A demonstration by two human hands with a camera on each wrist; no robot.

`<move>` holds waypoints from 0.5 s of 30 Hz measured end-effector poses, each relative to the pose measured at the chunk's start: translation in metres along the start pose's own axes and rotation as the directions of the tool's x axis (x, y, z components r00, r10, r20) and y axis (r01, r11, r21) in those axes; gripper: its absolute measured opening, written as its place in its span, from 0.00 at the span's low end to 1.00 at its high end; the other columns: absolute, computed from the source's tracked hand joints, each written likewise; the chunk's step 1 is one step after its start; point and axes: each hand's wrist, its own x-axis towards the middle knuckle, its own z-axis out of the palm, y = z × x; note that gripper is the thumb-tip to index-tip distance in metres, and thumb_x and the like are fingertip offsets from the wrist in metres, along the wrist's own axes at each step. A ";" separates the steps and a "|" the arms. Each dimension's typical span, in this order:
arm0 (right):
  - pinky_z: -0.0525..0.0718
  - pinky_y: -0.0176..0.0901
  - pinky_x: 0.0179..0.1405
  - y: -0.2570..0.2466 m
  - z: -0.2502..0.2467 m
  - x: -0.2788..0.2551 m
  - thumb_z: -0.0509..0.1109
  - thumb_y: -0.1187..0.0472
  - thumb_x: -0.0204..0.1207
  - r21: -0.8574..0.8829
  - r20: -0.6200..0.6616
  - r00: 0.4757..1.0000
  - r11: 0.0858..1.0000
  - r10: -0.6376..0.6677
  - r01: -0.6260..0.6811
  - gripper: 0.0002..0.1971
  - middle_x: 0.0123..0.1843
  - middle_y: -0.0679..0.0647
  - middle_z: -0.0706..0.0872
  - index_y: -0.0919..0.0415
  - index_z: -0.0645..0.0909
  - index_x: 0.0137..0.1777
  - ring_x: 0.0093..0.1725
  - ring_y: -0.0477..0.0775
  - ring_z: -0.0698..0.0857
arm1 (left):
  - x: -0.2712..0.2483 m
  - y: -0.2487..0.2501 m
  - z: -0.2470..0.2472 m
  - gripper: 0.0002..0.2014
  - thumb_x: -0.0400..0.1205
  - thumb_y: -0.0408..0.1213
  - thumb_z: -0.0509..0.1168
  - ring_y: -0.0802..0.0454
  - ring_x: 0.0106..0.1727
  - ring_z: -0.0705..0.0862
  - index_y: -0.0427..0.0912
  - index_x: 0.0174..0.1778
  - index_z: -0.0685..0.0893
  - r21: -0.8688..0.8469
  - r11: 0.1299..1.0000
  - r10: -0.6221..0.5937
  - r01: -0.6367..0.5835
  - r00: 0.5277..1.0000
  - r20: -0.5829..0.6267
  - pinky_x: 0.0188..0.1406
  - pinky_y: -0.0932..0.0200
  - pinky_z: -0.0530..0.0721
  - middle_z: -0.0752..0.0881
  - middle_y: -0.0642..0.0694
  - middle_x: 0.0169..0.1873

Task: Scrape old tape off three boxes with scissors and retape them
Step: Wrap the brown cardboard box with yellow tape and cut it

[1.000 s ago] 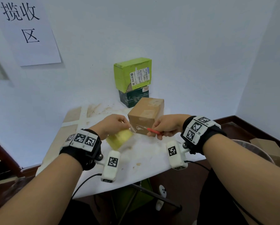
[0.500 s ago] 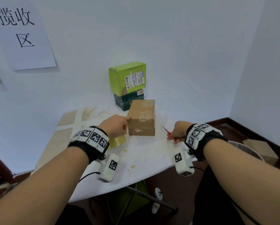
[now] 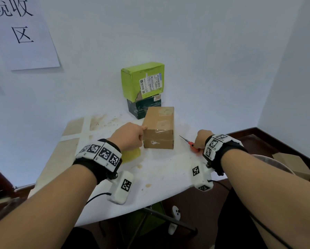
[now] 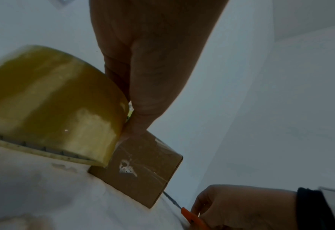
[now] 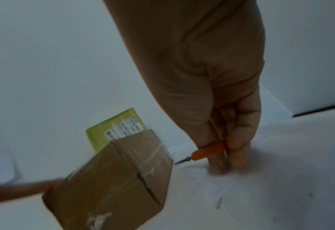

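Observation:
A brown cardboard box [image 3: 159, 126] [image 4: 142, 168] [image 5: 113, 179] with clear tape across it lies flat on the white table [image 3: 159, 177]. My left hand [image 3: 131, 137] [image 4: 152, 77] is curled over a yellow tape roll [image 3: 131, 155] [image 4: 50, 105] that sits at the box's near left corner. Its thumb touches that corner. My right hand [image 3: 201, 139] [image 5: 211, 93] rests on the table to the right of the box. It grips orange-handled scissors [image 3: 192, 146] [image 5: 209, 150] [image 4: 192, 217] with the blades closed and pointing at the box.
A green box [image 3: 143, 79] [image 5: 107, 132] with a shipping label is stacked on a dark green box [image 3: 141, 107] against the wall behind the brown box. A grey bin [image 3: 272, 160] and a cardboard box [image 3: 290, 162] stand on the floor at the right.
My hands have parted from the box's near edge. The right hand moved right and down to the table with the scissors. The left hand lowered the tape roll beside the box.

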 end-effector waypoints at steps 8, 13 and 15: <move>0.80 0.41 0.46 -0.002 0.005 0.017 0.71 0.45 0.72 -0.030 0.067 0.998 0.999 -0.020 0.023 0.17 0.30 0.51 0.80 0.58 0.76 0.34 0.42 0.56 0.81 | 0.004 -0.002 0.001 0.08 0.78 0.29 0.63 0.61 0.30 0.71 0.41 0.33 0.78 -0.061 0.998 -0.013 0.011 1.000 -0.023 0.26 0.69 0.65 0.75 0.58 0.74; 0.82 0.45 0.54 0.000 -0.011 0.009 0.79 0.51 0.69 0.305 0.323 0.940 0.952 -0.114 0.011 0.13 0.38 0.54 0.89 0.60 0.83 0.34 0.41 0.55 0.83 | 0.002 -0.002 -0.001 0.08 0.77 0.29 0.63 0.63 0.30 0.70 0.42 0.32 0.77 -0.086 0.996 -0.010 0.008 1.000 -0.025 0.27 0.70 0.64 0.76 0.57 0.74; 0.84 0.48 0.58 0.001 -0.013 0.011 0.78 0.58 0.71 0.471 0.236 0.960 0.882 -0.150 0.022 0.10 0.49 0.59 0.89 0.64 0.84 0.43 0.46 0.57 0.86 | 0.002 -0.002 -0.001 0.08 0.77 0.29 0.63 0.65 0.29 0.69 0.42 0.32 0.77 -0.092 0.996 -0.006 0.003 1.000 -0.026 0.27 0.70 0.65 0.77 0.57 0.73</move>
